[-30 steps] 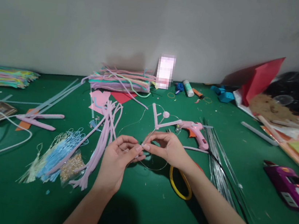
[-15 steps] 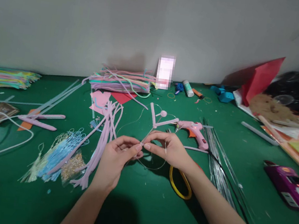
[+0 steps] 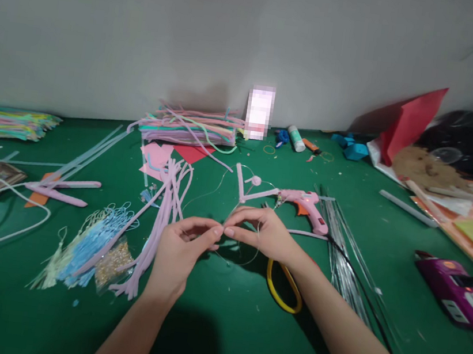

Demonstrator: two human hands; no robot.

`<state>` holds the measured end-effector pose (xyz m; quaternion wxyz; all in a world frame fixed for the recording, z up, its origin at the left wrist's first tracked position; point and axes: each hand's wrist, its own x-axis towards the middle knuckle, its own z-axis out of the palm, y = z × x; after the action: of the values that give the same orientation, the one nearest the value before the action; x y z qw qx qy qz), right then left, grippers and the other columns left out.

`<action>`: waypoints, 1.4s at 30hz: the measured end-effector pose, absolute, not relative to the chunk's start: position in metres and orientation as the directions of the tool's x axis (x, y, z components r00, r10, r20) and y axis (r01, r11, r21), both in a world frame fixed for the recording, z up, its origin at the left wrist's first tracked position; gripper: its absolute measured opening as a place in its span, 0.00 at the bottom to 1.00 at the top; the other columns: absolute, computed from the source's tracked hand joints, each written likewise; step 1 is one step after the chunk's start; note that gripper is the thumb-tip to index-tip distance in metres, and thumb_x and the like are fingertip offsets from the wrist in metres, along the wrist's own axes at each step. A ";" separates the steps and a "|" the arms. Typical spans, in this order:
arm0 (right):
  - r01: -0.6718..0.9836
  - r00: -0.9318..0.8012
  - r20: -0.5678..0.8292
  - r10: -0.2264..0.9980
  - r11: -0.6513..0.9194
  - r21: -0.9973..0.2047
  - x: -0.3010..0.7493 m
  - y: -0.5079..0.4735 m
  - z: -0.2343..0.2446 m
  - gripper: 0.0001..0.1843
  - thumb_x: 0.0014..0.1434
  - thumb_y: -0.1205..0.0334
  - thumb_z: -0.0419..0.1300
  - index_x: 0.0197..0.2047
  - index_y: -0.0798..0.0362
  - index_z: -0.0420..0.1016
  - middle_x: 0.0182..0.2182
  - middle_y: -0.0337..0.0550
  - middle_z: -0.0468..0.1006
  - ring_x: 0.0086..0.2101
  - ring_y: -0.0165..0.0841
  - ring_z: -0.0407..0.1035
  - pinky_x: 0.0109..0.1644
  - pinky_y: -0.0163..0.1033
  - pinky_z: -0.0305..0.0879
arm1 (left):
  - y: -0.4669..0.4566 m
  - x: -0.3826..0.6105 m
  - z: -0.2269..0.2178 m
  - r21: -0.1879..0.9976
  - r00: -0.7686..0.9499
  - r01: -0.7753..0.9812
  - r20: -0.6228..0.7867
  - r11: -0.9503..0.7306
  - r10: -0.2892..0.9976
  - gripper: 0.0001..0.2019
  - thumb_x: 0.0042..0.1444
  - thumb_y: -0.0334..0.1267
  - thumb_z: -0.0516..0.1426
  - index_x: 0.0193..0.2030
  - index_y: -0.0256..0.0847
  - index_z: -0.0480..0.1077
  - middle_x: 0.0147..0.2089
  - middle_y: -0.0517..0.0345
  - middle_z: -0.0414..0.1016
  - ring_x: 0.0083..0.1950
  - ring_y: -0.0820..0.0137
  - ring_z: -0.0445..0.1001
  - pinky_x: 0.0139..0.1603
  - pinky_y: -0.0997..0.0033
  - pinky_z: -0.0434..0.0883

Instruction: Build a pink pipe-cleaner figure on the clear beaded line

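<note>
My left hand (image 3: 178, 250) and my right hand (image 3: 266, 236) meet fingertip to fingertip above the table. Each thumb and forefinger is pinched on a thin wire (image 3: 228, 263), which loops below the fingers and out around them. The exact spot of the pinch is hidden by the fingertips. Just beyond my right fingers is a V-shaped piece of pale pink fuzzy stem (image 3: 241, 186). A small pink disc (image 3: 256, 181) sits between its two arms. A pink glue gun (image 3: 309, 205) lies right of it, its nozzle close to one arm's end.
Left of my hands lie loose pink fuzzy stems (image 3: 166, 208), blue tassels (image 3: 94, 245) and a bag of beads (image 3: 114, 262). Yellow-handled scissors (image 3: 285, 291) and silvery wires (image 3: 346, 272) lie right, beyond them a purple power strip (image 3: 454, 290). A stem bundle (image 3: 190, 127) rests by the wall.
My fingertips have shifted very slightly and stay pinched together. The whole view has moved a little; the things on the table keep their places.
</note>
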<state>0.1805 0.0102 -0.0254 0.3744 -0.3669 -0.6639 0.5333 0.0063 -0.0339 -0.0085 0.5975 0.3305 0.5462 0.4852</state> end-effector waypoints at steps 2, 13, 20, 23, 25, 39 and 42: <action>0.129 -0.389 0.098 0.916 0.159 -0.979 0.190 0.012 -0.022 0.11 0.56 0.55 0.63 0.41 0.51 0.79 0.37 0.43 0.80 0.37 0.34 0.73 0.44 0.41 0.69 | -0.032 0.004 -0.009 0.929 -0.107 -0.226 -0.323 0.294 0.940 0.09 0.42 0.37 0.69 0.30 0.36 0.78 0.27 0.59 0.77 0.29 0.74 0.74 0.29 0.79 0.74; 0.654 -0.282 0.498 0.820 0.545 -0.525 0.174 -0.043 0.025 0.12 0.60 0.69 0.57 0.48 0.54 0.73 0.40 0.45 0.80 0.34 0.32 0.75 0.37 0.37 0.71 | -0.032 0.005 -0.008 0.974 -0.309 -0.181 -0.186 0.134 0.933 0.09 0.43 0.39 0.68 0.29 0.37 0.78 0.26 0.59 0.77 0.29 0.74 0.72 0.28 0.79 0.73; 0.675 -0.285 0.449 0.847 0.510 -0.532 0.155 -0.049 0.027 0.13 0.63 0.67 0.53 0.50 0.51 0.73 0.48 0.45 0.77 0.37 0.33 0.75 0.35 0.35 0.71 | -0.033 0.002 -0.008 0.979 -0.343 -0.189 -0.138 0.075 0.929 0.08 0.43 0.38 0.68 0.28 0.37 0.78 0.26 0.60 0.77 0.29 0.75 0.72 0.28 0.81 0.72; 0.745 0.040 0.482 0.875 0.295 -0.598 0.194 -0.051 0.036 0.10 0.63 0.60 0.56 0.46 0.49 0.74 0.44 0.44 0.77 0.26 0.27 0.69 0.28 0.33 0.67 | -0.030 -0.004 -0.009 0.948 -0.308 -0.296 -0.208 0.114 0.928 0.10 0.41 0.39 0.69 0.29 0.37 0.78 0.25 0.60 0.75 0.28 0.75 0.72 0.27 0.81 0.72; 0.858 0.020 0.376 0.927 0.177 -0.482 0.227 -0.053 0.031 0.18 0.59 0.52 0.59 0.52 0.48 0.72 0.48 0.48 0.76 0.38 0.37 0.71 0.38 0.41 0.70 | -0.028 -0.007 -0.009 0.918 -0.272 -0.364 -0.267 0.158 0.925 0.11 0.40 0.40 0.70 0.30 0.37 0.77 0.26 0.60 0.75 0.28 0.76 0.72 0.27 0.81 0.72; 0.388 -0.406 -0.347 0.845 -0.184 -0.903 0.271 -0.076 0.013 0.12 0.62 0.54 0.57 0.47 0.49 0.67 0.30 0.39 0.77 0.28 0.29 0.71 0.30 0.33 0.68 | -0.020 -0.017 -0.011 0.819 -0.203 -0.494 -0.435 0.292 0.877 0.13 0.38 0.39 0.70 0.29 0.36 0.75 0.25 0.63 0.71 0.30 0.77 0.71 0.27 0.82 0.72; 0.127 -0.497 -0.196 0.845 -0.153 -0.980 0.280 -0.082 0.019 0.10 0.62 0.54 0.58 0.37 0.52 0.74 0.27 0.44 0.79 0.28 0.30 0.72 0.32 0.35 0.69 | -0.018 -0.018 -0.013 0.796 -0.186 -0.508 -0.473 0.328 0.861 0.13 0.39 0.39 0.70 0.29 0.36 0.74 0.25 0.64 0.71 0.29 0.78 0.70 0.27 0.82 0.72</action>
<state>0.2797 -0.0821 0.0189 0.2823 -0.4144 -0.5865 0.6361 -0.0180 -0.0184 -0.0133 0.6163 0.1656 0.5331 0.5555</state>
